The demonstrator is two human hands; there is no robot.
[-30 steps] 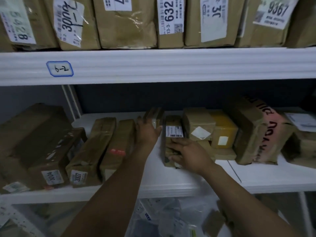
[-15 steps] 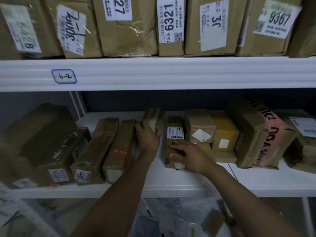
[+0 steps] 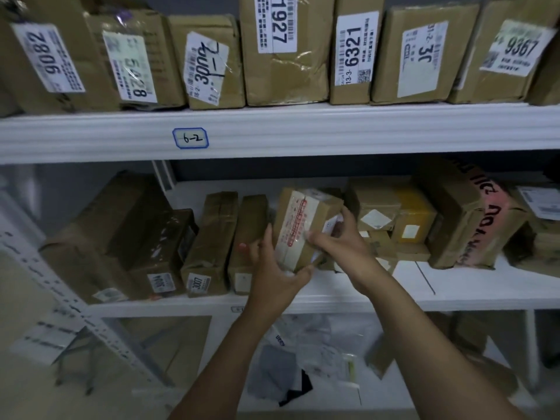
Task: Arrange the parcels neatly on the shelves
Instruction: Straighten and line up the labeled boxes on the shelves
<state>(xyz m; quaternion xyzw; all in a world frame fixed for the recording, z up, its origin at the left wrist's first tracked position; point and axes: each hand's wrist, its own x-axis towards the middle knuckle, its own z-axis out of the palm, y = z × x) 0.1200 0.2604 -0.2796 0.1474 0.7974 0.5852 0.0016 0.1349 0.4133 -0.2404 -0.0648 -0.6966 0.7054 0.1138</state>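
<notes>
- We took the small "6-2" tag on the front edge of the upper shelf as our mark.
- Below and to the right of the tag, a brown parcel with a red-printed strip along its top was held tilted over the middle shelf, its far end higher than its near end. We could not tell whether its near end touched the shelf.
- The left hand gripped the parcel's near left corner, with the fingers curled up its left side and the thumb under the near end.
- The right hand gripped the parcel's right side, with the fingers curled over the top face.
- Almost straight below the tag, two long parcels lay side by side on the middle shelf. One was the 3007 parcel, and the other long parcel lay just beside the left hand.
- Further right of the tag, past both hands, a yellow parcel sat among small brown ones, with a pink-taped parcel beyond it.
- Above the tag, a row of parcels stood upright on the upper shelf. The 1927 parcel was up and to the right of the tag.
</notes>
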